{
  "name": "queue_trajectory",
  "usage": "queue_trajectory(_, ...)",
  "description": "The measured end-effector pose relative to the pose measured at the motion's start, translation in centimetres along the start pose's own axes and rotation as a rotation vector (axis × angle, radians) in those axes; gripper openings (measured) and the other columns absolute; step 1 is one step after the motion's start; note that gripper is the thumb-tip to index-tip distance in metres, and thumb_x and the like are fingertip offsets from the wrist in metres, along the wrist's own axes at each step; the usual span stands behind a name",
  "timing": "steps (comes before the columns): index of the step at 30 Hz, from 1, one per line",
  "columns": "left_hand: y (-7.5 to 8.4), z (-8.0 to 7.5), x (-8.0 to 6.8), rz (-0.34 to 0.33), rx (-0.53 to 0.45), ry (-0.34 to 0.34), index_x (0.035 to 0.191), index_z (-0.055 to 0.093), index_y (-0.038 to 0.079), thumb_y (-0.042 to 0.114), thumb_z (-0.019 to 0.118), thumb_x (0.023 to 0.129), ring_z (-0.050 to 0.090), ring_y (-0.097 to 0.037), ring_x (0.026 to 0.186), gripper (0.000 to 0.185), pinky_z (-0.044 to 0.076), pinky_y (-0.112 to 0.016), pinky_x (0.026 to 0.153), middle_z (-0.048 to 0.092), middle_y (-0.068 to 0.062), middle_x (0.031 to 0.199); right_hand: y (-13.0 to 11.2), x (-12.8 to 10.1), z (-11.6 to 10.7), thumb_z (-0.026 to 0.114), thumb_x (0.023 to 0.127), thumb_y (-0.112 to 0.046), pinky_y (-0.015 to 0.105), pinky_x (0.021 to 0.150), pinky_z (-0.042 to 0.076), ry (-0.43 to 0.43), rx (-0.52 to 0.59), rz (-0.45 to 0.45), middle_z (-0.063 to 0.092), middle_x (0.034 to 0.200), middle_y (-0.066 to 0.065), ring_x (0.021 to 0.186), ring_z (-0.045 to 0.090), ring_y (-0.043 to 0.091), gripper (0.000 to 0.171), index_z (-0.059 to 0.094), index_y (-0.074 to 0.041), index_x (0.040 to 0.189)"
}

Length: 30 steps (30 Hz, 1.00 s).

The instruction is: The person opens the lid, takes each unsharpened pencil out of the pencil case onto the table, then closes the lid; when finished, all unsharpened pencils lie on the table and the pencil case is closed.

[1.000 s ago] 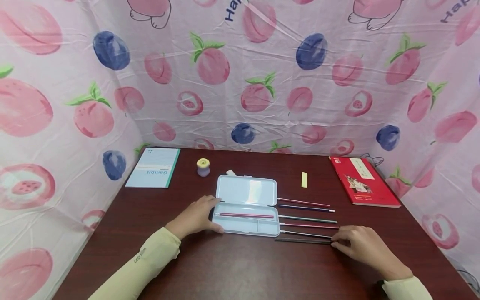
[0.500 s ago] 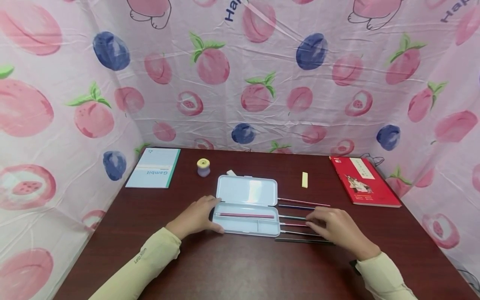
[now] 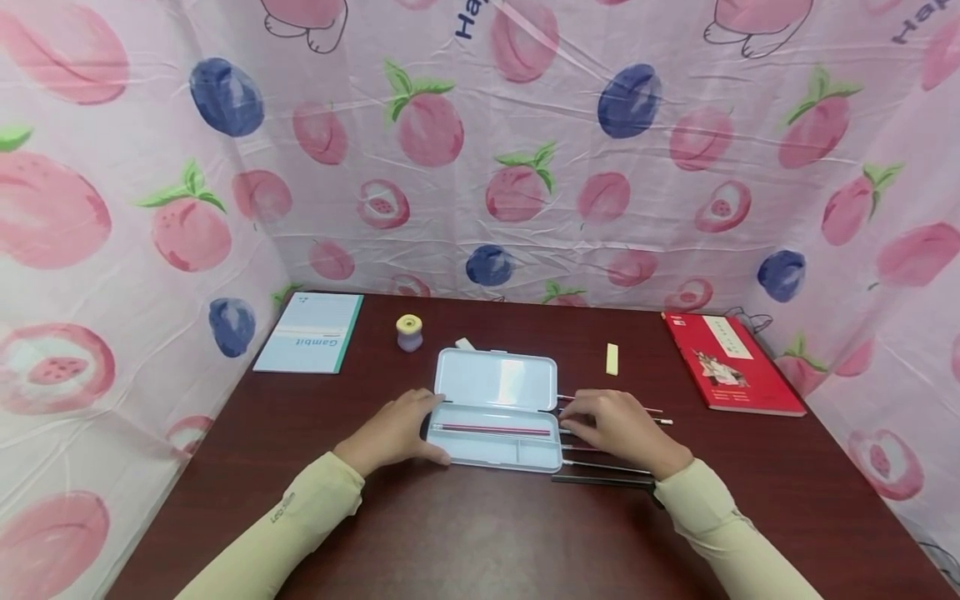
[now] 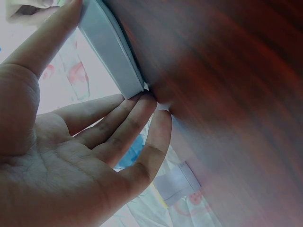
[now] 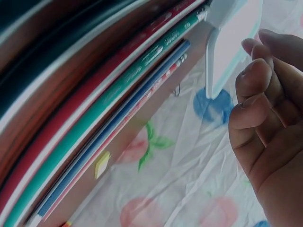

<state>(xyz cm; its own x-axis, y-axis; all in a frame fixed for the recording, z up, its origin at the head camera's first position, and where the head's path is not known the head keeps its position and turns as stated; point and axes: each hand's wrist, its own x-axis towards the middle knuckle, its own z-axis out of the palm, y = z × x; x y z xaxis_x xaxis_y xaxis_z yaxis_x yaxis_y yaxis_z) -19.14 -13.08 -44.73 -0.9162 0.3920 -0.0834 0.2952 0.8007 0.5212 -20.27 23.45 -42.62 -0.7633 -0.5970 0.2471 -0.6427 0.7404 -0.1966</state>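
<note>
Open case (image 3: 495,410) sits mid-bench (image 3: 465,533), one red pencil (image 3: 491,430) inside. The left hand (image 3: 393,433) braces the case's 9 o'clock end, fingers (image 4: 118,118) straight and relaxed against it. The right hand (image 3: 618,429) hovers at 3 o'clock over the row of pencils (image 5: 118,94), nearer to them; fingers (image 5: 255,90) loosely curled, nothing between them. The pencils' long axes run 9-to-3, tips toward the case.

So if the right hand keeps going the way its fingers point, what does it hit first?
Probably the open pencil case: the right hand hovers over the pencils, fingers aimed left at the case's right end. Its height above the table is unclear.
</note>
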Motion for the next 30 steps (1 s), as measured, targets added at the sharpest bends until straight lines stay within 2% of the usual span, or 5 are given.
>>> queue_trajectory(2, 0.0, 0.0, 0.0, 0.001, 0.003, 0.002, 0.155, 0.054, 0.005, 0.047, 0.097, 0.075, 0.056, -0.029, 0.131, 0.100, 0.049, -0.051, 0.118, 0.060, -0.014, 0.149, -0.2, 0.6, 0.3, 0.089, 0.087, -0.017, 0.025, 0.069, 0.059, -0.021, 0.004, -0.007, 0.076, 0.090, -0.008, 0.075, 0.065, 0.001, 0.017, 0.086, -0.017, 0.103)
queue_trajectory(9, 0.0, -0.1, 0.1, 0.001, 0.007, 0.001, 0.155, 0.054, 0.005, 0.048, 0.097, 0.075, 0.057, -0.028, 0.130, 0.100, 0.049, -0.050, 0.117, 0.061, -0.014, 0.148, -0.8, 1.8, 1.5, 0.088, 0.089, -0.023, 0.029, 0.077, 0.063, -0.076, -0.013, -0.015, 0.080, 0.100, -0.001, 0.083, 0.070, 0.006, 0.022, 0.085, -0.013, 0.109)
queue_trajectory(13, 0.0, -0.1, 0.1, 0.000, 0.009, -0.001, 0.154, 0.054, 0.005, 0.047, 0.097, 0.075, 0.057, -0.028, 0.130, 0.099, 0.049, -0.051, 0.118, 0.061, -0.014, 0.148, -1.0, 2.3, 1.7, 0.089, 0.089, -0.023, 0.028, 0.077, 0.063, -0.087, -0.022, -0.012, 0.079, 0.098, -0.001, 0.082, 0.069, 0.006, 0.024, 0.085, -0.012, 0.110)
queue_trajectory(20, 0.0, -0.2, 0.0, -0.001, 0.008, -0.001, 0.154, 0.054, 0.005, 0.046, 0.097, 0.075, 0.056, -0.029, 0.131, 0.099, 0.049, -0.051, 0.118, 0.060, -0.015, 0.149, -1.0, 3.0, 2.1, 0.088, 0.089, -0.024, 0.026, 0.071, 0.060, -0.085, -0.051, -0.012, 0.078, 0.095, -0.001, 0.077, 0.066, 0.005, 0.025, 0.085, -0.012, 0.110)
queue_trajectory(30, 0.2, -0.2, -0.2, 0.001, 0.005, 0.002, 0.155, 0.054, 0.005, 0.046, 0.097, 0.076, 0.057, -0.029, 0.131, 0.098, 0.050, -0.051, 0.117, 0.060, -0.015, 0.150, -0.9, 3.8, 2.6, 0.089, 0.087, -0.019, 0.030, 0.071, 0.060, -0.058, -0.075, 0.004, 0.077, 0.092, 0.000, 0.076, 0.067, 0.008, 0.021, 0.085, -0.012, 0.107)
